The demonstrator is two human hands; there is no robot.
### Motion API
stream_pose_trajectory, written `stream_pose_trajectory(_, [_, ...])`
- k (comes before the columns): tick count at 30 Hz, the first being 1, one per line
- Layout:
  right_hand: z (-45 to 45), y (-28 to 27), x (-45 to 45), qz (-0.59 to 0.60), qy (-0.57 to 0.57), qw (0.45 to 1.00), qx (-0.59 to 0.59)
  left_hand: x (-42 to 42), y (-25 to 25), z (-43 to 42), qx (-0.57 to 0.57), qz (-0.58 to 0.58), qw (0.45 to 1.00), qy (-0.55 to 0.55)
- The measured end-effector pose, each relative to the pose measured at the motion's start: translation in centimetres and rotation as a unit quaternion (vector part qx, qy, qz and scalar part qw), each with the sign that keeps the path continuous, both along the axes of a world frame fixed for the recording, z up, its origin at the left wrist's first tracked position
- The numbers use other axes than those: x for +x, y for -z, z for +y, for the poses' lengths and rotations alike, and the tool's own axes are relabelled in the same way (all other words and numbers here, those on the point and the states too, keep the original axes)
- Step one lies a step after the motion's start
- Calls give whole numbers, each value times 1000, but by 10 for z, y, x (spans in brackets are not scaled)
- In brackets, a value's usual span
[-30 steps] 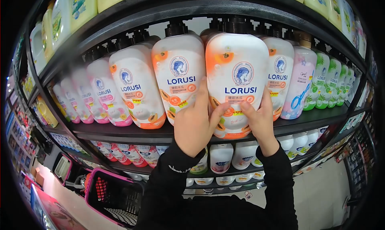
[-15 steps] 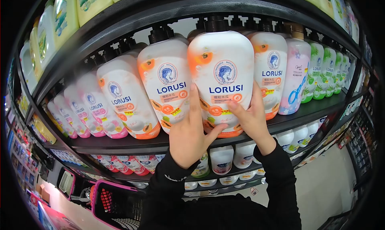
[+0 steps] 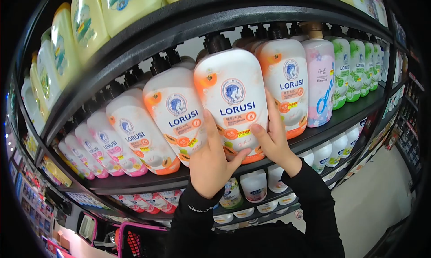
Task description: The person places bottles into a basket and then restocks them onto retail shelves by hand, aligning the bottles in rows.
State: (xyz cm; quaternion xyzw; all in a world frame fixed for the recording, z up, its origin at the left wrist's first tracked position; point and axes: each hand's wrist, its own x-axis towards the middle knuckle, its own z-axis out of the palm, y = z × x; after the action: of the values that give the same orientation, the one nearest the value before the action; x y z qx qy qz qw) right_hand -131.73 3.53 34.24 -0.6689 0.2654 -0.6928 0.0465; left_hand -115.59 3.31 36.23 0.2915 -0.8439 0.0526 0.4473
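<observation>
Between my two hands is a large white and orange LORUSI pump bottle with a black pump head, standing at the shelf front with a slight lean. My left hand grips its lower left side, index finger pointing up along the edge and thumb near the base. On the other side, my right hand wraps the lower right edge, with the thumb on the front label. A matching papaya-print bottle is close by my left hand. Another such bottle stands just right of my right hand.
The black shelf also carries pink-based bottles, a lilac bottle and green-and-white bottles. Large yellow bottles line the shelf above. White bottles fill the one below. A pink-rimmed basket sits lower left.
My view has tilted and shifted, so the shelf slopes more. Both hands keep hold of the same bottle, which now appears slightly left and lower, tilted among its neighbours.
</observation>
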Motion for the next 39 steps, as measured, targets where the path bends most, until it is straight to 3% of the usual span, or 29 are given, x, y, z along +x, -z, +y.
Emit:
stream_pose_trajectory(8, [-1,0,-10,76,105,990,-48,-1,0,2,20,-17,1000,-10])
stream_pose_trajectory(14, [11,-4,-1,75,104,991,44,-1,5,-4,14,9,1000,-27])
stream_pose_trajectory(18, [9,-3,2,76,109,990,38,1,4,-6,1,5,1000,-25])
stream_pose_trajectory(25, [5,2,3,95,149,984,6,3,2,-5,2,-4,1000,-9])
stream_pose_trajectory(27, [5,3,3,137,207,967,-51,2,2,-7,4,7,1000,-5])
stream_pose_trajectory(36, [5,3,-1,160,205,966,-5,-3,8,-10,-21,2,1000,-10])
stream_pose_trajectory(39, [16,-2,7,196,283,938,29,-7,9,-12,-55,0,998,-34])
